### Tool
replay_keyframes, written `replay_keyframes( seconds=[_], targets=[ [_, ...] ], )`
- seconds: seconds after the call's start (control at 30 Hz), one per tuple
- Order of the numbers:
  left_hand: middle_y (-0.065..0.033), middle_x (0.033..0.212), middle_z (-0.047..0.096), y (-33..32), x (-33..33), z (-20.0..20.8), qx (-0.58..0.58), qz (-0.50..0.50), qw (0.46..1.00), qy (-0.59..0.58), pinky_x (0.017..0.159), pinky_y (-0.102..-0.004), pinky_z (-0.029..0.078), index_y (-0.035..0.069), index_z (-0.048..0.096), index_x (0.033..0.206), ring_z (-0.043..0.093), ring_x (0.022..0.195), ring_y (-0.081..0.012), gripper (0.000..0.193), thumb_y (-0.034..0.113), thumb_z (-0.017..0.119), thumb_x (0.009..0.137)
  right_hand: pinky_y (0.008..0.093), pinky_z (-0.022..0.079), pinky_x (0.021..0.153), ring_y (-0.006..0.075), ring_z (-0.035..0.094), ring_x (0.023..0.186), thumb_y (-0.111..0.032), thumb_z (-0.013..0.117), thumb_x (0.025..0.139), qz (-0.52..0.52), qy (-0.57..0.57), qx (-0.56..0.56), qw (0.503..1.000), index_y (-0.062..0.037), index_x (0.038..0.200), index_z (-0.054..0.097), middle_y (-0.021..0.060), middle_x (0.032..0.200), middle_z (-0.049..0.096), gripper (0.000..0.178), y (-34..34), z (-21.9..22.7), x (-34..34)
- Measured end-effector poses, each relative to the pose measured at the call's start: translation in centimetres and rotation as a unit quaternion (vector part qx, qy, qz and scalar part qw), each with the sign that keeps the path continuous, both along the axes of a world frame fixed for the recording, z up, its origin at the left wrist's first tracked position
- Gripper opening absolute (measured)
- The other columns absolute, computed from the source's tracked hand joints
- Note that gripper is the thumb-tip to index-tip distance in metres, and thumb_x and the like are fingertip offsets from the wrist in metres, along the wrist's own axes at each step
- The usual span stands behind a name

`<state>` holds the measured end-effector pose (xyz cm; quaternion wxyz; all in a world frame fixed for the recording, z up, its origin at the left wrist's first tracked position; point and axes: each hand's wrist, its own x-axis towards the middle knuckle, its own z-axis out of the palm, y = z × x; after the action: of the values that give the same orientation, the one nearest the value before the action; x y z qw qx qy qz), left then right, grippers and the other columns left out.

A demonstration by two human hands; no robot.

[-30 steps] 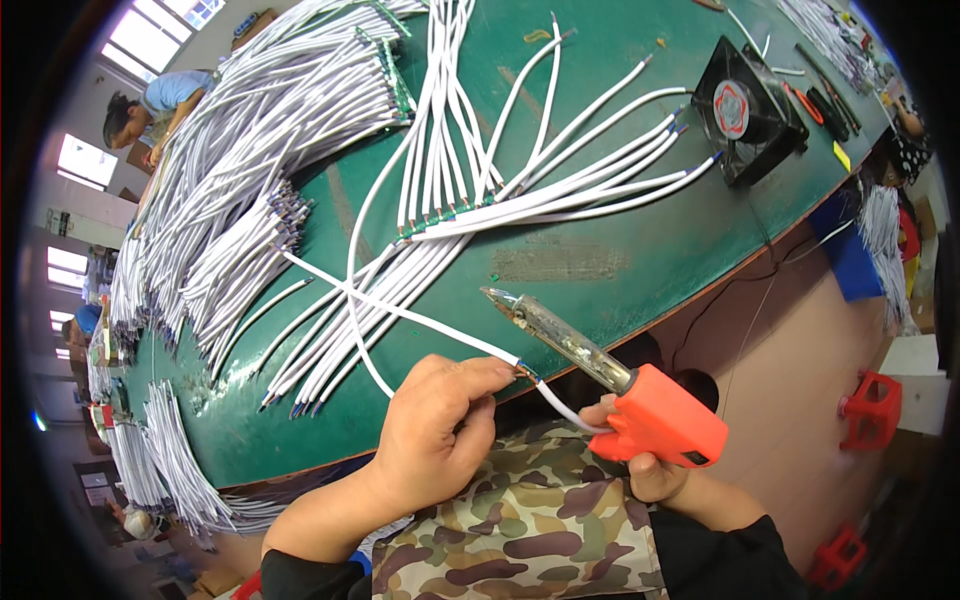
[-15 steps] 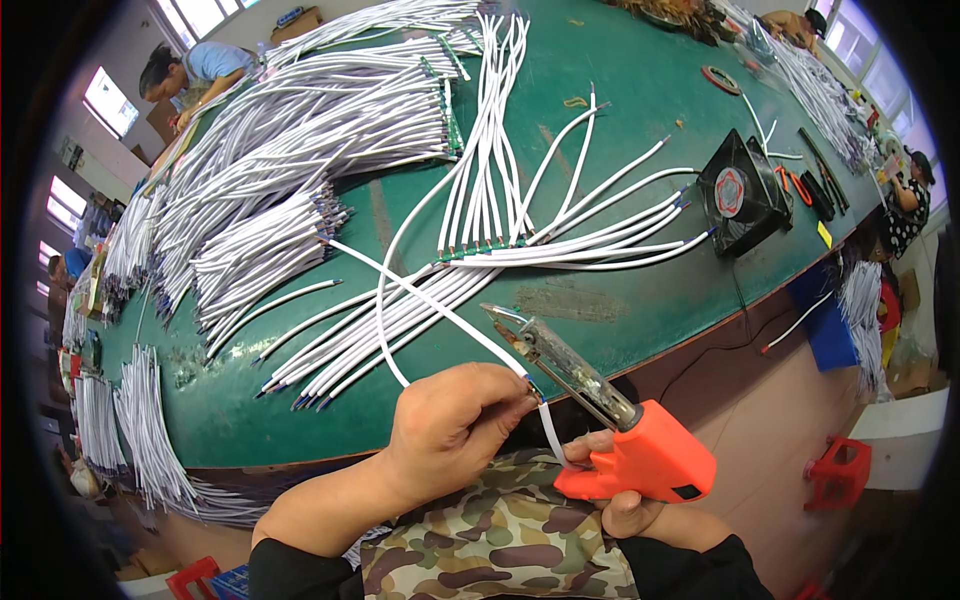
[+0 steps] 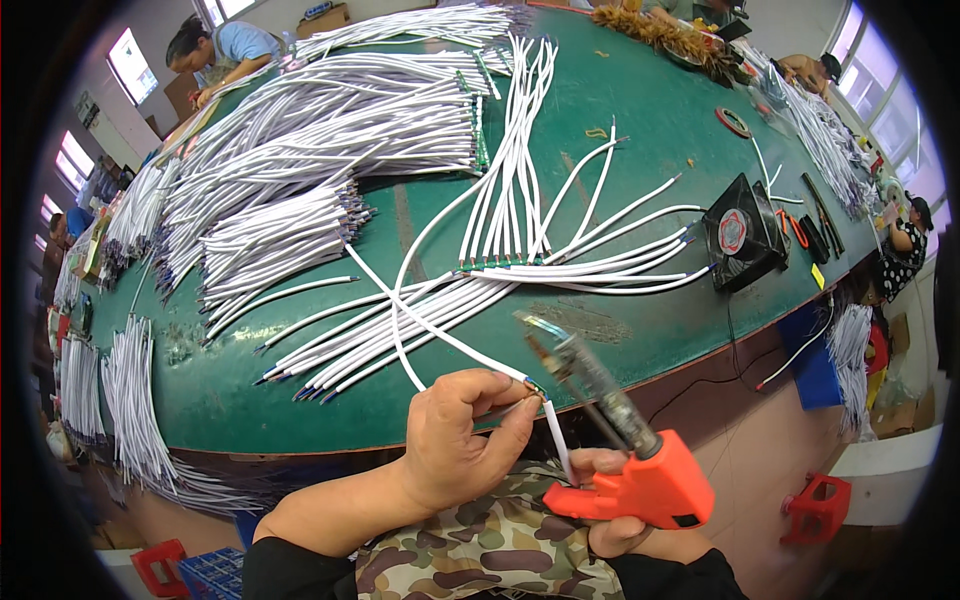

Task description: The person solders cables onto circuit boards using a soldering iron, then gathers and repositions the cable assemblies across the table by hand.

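Note:
My left hand (image 3: 465, 430) is closed in a pinch at the stripped end of a white cable (image 3: 460, 342), where thin coloured wires (image 3: 537, 388) show. Just beyond these wires another white cable piece (image 3: 557, 440) runs down to my right hand (image 3: 615, 537). That hand is wrapped round the handle of an orange soldering gun (image 3: 665, 485), and its upper fingers are by the cable piece. The gun's metal barrel slants up and left, its tip above the wires and apart from them. Behind lie several white cables joined to a green circuit-board strip (image 3: 500, 264).
Large bundles of white cables (image 3: 330, 120) cover the left of the green table (image 3: 380, 420). A black fan (image 3: 745, 235) stands at the right, near pliers (image 3: 795, 230) and a tape roll (image 3: 733, 122). A red stool (image 3: 818, 508) is on the floor. Co-workers sit around the table.
The soldering gun's tip has swung a little to the right and its barrel blurs. My left hand still pinches the wires. The whole view has shifted slightly.

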<state>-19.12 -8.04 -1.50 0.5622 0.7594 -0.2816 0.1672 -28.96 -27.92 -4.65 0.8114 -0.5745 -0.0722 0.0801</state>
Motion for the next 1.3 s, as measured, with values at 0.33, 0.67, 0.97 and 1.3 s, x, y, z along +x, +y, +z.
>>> replay_keyframes(
  seconds=[0.33, 0.67, 0.97, 1.3],
  targets=[
    [-0.0188, 0.096, 0.069, 0.1, -0.1, 0.9, -0.007, -0.005, 1.0, 0.021, 0.07, -0.0272, 0.059, 0.001, 0.038, 0.112, 0.07, 0.081, -0.0159, 0.039, -0.007, 0.067, 0.088, 0.0385, 0.048, 0.1, 0.0248, 0.058, 0.117, -0.06, 0.055, 0.093, -0.107, -0.152, -0.033, 0.982, 0.0014, 0.133, 0.041, 0.0148, 0.127, 0.054, 0.075, 0.5, -1.6, -0.1],
    [-0.0156, 0.096, 0.067, 2.0, -0.4, 1.6, -0.088, -0.04, 0.995, 0.01, 0.067, -0.0259, 0.054, 0.001, 0.044, 0.117, 0.067, 0.081, -0.0155, 0.042, -0.008, 0.07, 0.085, 0.0456, 0.046, 0.109, 0.0269, 0.059, 0.118, -0.07, 0.055, 0.086, -0.233, -0.146, -0.007, 0.961, -0.0007, 0.132, 0.039, 0.0123, 0.125, 0.053, 0.085, 0.1, 0.2, 0.2],
    [-0.006, 0.091, 0.057, 9.1, -2.5, 8.0, -0.282, 0.01, 0.959, 0.033, 0.067, -0.0296, 0.04, -0.001, 0.049, 0.134, 0.053, 0.077, -0.0138, 0.058, 0.007, 0.07, 0.08, 0.048, 0.04, 0.113, 0.0287, 0.056, 0.122, -0.057, 0.046, 0.099, -0.351, -0.277, 0.026, 0.894, 0.002, 0.147, 0.029, 0.0146, 0.138, 0.048, 0.078, -5.9, -1.5, 1.6],
    [-0.0083, 0.094, 0.062, 13.2, -3.6, 9.1, -0.489, -0.105, 0.865, 0.051, 0.07, -0.0307, 0.039, -0.001, 0.059, 0.126, 0.054, 0.075, -0.0143, 0.041, 0.009, 0.06, 0.086, 0.0485, 0.039, 0.114, 0.0321, 0.052, 0.126, -0.045, 0.037, 0.105, -0.308, -0.308, 0.013, 0.9, 0.0105, 0.143, 0.03, 0.0205, 0.139, 0.046, 0.067, -5.0, -1.2, 2.7]
  ],
)
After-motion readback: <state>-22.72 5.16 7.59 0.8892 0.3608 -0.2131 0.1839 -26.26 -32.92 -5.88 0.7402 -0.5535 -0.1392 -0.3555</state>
